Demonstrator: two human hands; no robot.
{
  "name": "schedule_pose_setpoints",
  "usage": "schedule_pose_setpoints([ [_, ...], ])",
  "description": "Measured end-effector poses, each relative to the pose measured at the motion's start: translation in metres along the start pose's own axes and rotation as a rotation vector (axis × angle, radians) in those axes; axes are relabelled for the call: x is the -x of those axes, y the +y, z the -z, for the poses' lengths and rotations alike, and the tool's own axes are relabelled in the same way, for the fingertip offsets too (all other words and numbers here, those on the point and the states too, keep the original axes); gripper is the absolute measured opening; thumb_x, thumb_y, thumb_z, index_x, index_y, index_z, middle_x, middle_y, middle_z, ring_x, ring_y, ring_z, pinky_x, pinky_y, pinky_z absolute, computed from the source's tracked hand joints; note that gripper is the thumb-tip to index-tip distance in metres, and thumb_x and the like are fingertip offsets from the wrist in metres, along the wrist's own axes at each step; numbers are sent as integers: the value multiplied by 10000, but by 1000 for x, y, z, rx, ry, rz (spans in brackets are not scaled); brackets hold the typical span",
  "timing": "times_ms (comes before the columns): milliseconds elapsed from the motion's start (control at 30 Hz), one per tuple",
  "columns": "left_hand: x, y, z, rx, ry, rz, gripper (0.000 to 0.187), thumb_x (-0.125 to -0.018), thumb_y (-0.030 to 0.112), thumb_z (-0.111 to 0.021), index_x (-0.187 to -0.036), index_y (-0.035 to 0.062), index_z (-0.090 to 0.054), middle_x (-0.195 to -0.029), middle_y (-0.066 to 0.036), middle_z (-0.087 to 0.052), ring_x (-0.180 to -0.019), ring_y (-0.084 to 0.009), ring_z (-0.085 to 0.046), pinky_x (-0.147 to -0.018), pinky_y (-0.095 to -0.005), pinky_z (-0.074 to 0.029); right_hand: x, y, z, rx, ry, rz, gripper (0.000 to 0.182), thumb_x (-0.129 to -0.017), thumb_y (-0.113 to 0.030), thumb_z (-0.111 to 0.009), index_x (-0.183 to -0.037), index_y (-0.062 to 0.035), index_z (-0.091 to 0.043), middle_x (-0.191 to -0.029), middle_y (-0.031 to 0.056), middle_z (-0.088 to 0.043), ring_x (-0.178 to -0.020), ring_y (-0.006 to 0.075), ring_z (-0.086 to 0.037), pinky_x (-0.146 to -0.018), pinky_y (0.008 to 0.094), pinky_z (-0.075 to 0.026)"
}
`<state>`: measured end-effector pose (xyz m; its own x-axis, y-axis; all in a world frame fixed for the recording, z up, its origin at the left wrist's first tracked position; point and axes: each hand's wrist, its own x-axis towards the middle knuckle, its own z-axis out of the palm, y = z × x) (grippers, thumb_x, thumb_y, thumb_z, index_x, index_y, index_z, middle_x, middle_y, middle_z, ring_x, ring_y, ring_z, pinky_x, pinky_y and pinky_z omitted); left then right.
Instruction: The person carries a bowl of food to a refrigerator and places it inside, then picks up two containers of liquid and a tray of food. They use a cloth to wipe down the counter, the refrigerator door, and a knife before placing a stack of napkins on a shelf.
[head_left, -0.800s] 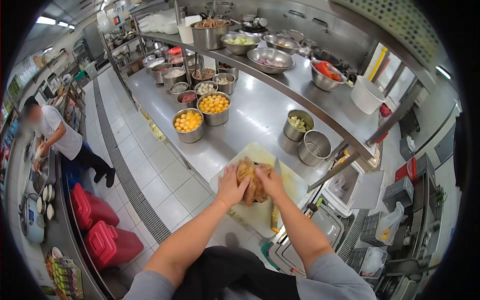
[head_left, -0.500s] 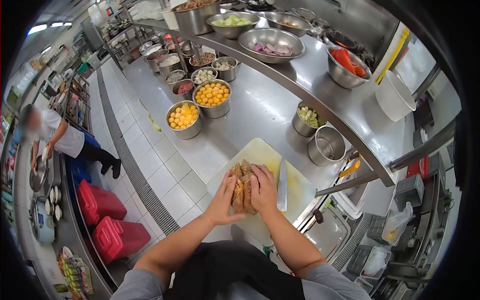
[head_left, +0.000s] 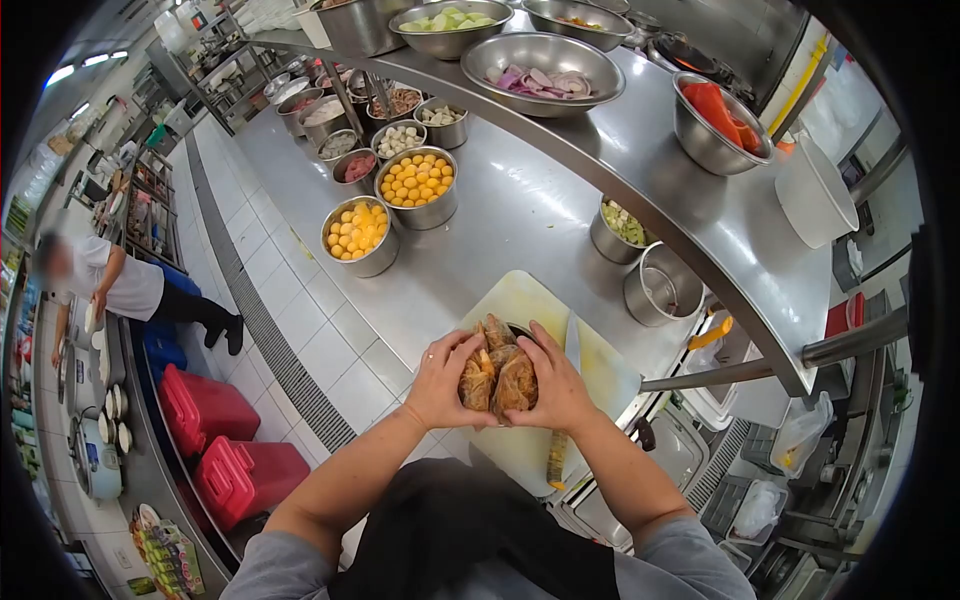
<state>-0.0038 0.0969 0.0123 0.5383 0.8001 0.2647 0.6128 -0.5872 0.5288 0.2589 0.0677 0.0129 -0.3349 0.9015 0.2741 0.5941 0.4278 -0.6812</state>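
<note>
2 hands (head_left: 500, 385) around bagged food (head_left: 500, 372)

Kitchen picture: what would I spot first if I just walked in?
Probably both hands, the left hand and the right hand, clasping brown bagged bundles over a pale cutting board in the middle. Behind them on the steel counter sit two pots of bright yellow balls. Red bins stand on the floor to the left.
</note>
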Motion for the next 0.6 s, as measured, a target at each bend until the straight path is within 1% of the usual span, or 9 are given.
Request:
schedule_pose_setpoints([
  [67, -4, 0, 17, -102, -3, -135, 1377, -497, 637, -957, -1602, 98, -337, -1572, -307, -381, -1409, -471, -449, -1137, -519, -427, 6, 6, -11, -1, -7, -39, 1131, -583, -398, -934, -1517, -87, -377, -1606, 297, -331, -1398, 521, -431, -1175, 570, -380],
  [133, -8, -14, 9, 107, -71, -131, 1401, -505, 631, -958, -1613, 77, -304, -1591, -331, -347, -1443, -483, -412, -1165, -509, -400, 6, 4, -16, 32, -7, -72, 1127, -599, -378, -929, -1526, -85, -357, -1617, 303, -315, -1406, 528, -414, -1174, 576, -373],
  [167, -4, -19, 4, 214, -105, -120, 1413, -509, 628, -958, -1619, 66, -288, -1601, -343, -330, -1460, -489, -394, -1178, -503, -387, 8, 1, -19, 63, -12, -81, 1125, -608, -383, -926, -1529, -84, -353, -1616, 303, -317, -1410, 529, -406, -1177, 575, -369],
  [300, -18, -13, -1, 171, -106, -14, 1432, -519, 628, -962, -1615, 24, -265, -1602, -331, -335, -1461, -490, -390, -1200, -497, -366, 4, -16, -16, 188, -37, -109, 1119, -648, -429, -914, -1539, -78, -337, -1617, 300, -314, -1415, 530, -390, -1186, 575, -354],
  [400, -21, -9, 0, 168, -135, 78, 1469, -525, 641, -965, -1624, 7, -224, -1617, -323, -318, -1469, -483, -384, -1216, -492, -351, 4, -17, -13, 198, -34, -108, 1160, -634, -474, -931, -1560, -87, -349, -1601, 290, -337, -1412, 510, -403, -1165, 564, -386],
  [467, -22, -6, 4, 188, -126, 144, 1473, -527, 644, -963, -1625, 6, -215, -1609, -328, -326, -1460, -485, -394, -1214, -489, -354, -5, -22, 6, 183, -142, -167, 1191, -624, -476, -935, -1576, -80, -339, -1604, 290, -333, -1426, 509, -388, -1177, 559, -377],
  [500, -18, -8, 8, 189, -116, 79, 1469, -522, 632, -964, -1627, 14, -218, -1603, -326, -332, -1446, -486, -408, -1205, -493, -363, -10, -24, 13, 176, -198, -196, 1206, -619, -477, -937, -1584, -77, -334, -1606, 290, -330, -1433, 509, -380, -1183, 557, -372],
  [567, -8, -12, 15, 194, -97, -45, 1461, -513, 607, -966, -1631, 28, -225, -1593, -320, -346, -1418, -488, -434, -1188, -503, -380, -15, -24, 15, 146, -171, -155, 1233, -608, -459, -941, -1600, -72, -319, -1604, 288, -336, -1448, 500, -368, -1200, 545, -358],
  [600, -4, -14, 17, 167, -110, -66, 1461, -513, 597, -969, -1633, 32, -220, -1594, -319, -344, -1417, -487, -433, -1188, -504, -380, -19, -22, 15, 131, -155, -137, 1247, -603, -450, -943, -1607, -69, -311, -1603, 286, -339, -1455, 496, -363, -1209, 539, -351],
])
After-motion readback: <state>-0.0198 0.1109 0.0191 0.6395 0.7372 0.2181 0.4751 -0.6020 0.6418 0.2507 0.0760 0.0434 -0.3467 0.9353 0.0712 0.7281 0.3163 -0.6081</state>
